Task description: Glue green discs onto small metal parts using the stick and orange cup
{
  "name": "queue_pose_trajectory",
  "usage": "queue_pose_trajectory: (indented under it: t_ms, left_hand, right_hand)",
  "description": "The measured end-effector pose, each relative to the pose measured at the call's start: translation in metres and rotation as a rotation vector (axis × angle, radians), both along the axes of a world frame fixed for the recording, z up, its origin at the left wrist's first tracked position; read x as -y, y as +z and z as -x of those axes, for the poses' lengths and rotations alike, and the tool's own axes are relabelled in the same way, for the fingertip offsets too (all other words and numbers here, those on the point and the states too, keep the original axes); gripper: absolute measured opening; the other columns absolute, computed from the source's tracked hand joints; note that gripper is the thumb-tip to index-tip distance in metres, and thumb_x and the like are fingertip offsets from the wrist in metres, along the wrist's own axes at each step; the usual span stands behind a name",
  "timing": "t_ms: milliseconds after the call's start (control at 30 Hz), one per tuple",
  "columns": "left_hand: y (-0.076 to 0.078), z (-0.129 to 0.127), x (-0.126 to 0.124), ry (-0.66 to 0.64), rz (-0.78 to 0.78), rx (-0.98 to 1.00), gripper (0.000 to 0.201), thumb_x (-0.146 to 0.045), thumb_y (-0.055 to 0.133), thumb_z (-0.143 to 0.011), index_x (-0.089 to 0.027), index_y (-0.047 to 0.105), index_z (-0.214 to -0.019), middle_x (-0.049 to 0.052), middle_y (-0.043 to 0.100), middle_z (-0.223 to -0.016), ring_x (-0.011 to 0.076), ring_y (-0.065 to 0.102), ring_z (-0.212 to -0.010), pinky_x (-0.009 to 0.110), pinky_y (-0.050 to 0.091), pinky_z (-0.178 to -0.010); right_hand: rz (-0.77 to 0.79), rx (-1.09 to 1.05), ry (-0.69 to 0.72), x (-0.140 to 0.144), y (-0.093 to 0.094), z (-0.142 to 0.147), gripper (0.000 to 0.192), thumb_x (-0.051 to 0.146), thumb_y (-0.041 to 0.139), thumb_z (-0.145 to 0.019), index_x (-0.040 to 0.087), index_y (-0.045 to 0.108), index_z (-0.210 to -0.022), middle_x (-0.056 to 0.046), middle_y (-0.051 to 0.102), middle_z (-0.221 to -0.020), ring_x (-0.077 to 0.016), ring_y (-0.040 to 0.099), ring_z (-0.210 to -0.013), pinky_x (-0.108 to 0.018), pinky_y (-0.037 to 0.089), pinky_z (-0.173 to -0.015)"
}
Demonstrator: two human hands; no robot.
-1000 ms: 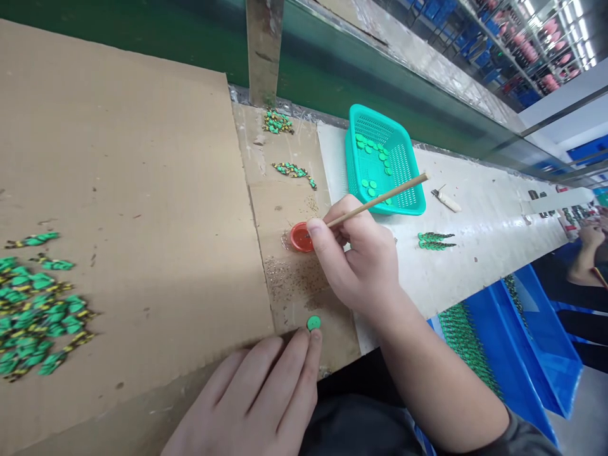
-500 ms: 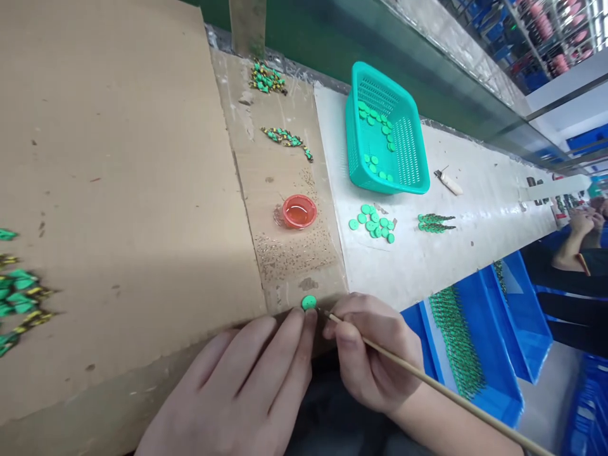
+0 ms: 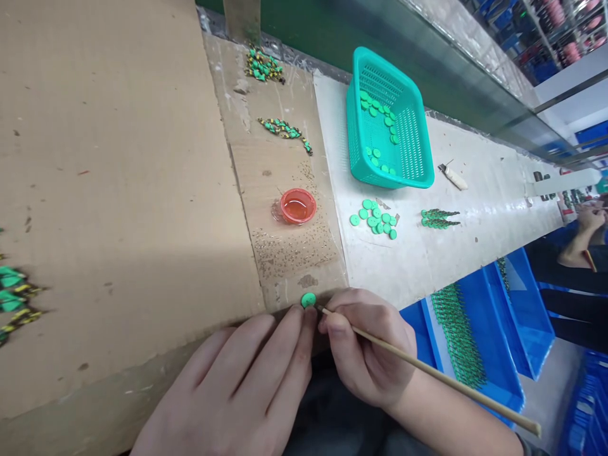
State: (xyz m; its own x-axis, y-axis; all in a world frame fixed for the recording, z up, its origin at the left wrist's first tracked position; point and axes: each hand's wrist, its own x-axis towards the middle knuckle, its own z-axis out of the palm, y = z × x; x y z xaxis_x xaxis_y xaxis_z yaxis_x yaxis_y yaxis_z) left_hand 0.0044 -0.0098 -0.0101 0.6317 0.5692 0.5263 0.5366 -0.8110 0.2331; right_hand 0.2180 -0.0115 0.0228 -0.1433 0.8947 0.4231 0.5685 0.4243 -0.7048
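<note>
A small green disc (image 3: 308, 299) lies flat at the near edge of the cardboard strip (image 3: 280, 164) on the bench (image 3: 456, 247), right in front of both hands. The left hand (image 3: 242, 392) rests palm down on the cardboard edge with its fingers stretched forward and close together; its grip holds nothing, and the tip of one finger (image 3: 304, 316) sits just beside the disc, at its near rim, though whether it touches cannot be told. The right hand (image 3: 368, 351) closes its grip on a thin wooden stick (image 3: 427, 370), pinched near the front end, so the long shaft runs back and to the right past the wrist. The stick's tip (image 3: 320, 310) points at the disc and ends just beside its right rim. Farther up the strip stands a small red cup (image 3: 297, 206) with liquid in it, above a patch of fine brownish specks (image 3: 294, 250). To the right, on the white bench surface, a cluster of more green discs (image 3: 375, 220) lies near a teal plastic basket (image 3: 413, 158) holding still more. Small green-and-yellow parts (image 3: 14, 297) lie on the large cardboard sheet at far left, well apart from the hands. Another person's arm (image 3: 582, 244) shows at the far right.
</note>
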Motion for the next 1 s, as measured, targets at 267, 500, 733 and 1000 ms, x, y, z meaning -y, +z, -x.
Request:
queue_pose_trajectory:
  t_ms: [267,500,733,1000]
  left_hand:
    - [0.001,0.000,-0.001,0.011,0.002,0.005,0.031,-0.015,0.060,-0.109,-0.006,0.077,-0.133,0.018,0.076,-0.139,0.0376,0.067,-0.119,0.055,0.050,-0.098]
    - [-0.001,0.000,0.002,0.023,0.018,0.011,0.029,-0.017,0.060,-0.110,-0.009,0.079,-0.130,0.017,0.078,-0.138,0.0370,0.067,-0.119,0.054,0.049,-0.099]
    - [0.001,0.000,0.000,0.026,-0.008,-0.014,0.030,-0.015,0.058,-0.109,-0.010,0.081,-0.128,0.015,0.079,-0.137,0.0358,0.069,-0.118,0.053,0.051,-0.099]
    - [0.009,0.000,-0.008,0.028,-0.044,-0.076,0.026,-0.017,0.068,-0.109,-0.011,0.080,-0.131,0.011,0.083,-0.129,0.0294,0.075,-0.108,0.050,0.056,-0.092]
  right_hand:
    - [0.006,0.025,-0.005,0.000,0.000,-0.001,0.015,0.009,0.066,-0.107,0.023,0.063,-0.111,-0.004,0.078,-0.088,-0.0181,0.077,-0.076,-0.031,0.067,-0.068]
    - [-0.010,0.040,0.008,0.001,0.000,0.000,0.014,0.010,0.064,-0.107,0.024,0.065,-0.112,-0.005,0.077,-0.089,-0.0192,0.077,-0.078,-0.032,0.068,-0.070]
    - [-0.007,0.003,0.001,0.000,-0.003,0.000,0.015,0.010,0.065,-0.106,0.024,0.065,-0.112,-0.004,0.077,-0.089,-0.0187,0.076,-0.077,-0.032,0.068,-0.069]
    - [0.007,-0.259,-0.138,0.003,0.000,-0.011,0.026,0.007,0.064,-0.108,0.025,0.071,-0.126,-0.004,0.086,-0.099,-0.0183,0.085,-0.087,-0.032,0.072,-0.077]
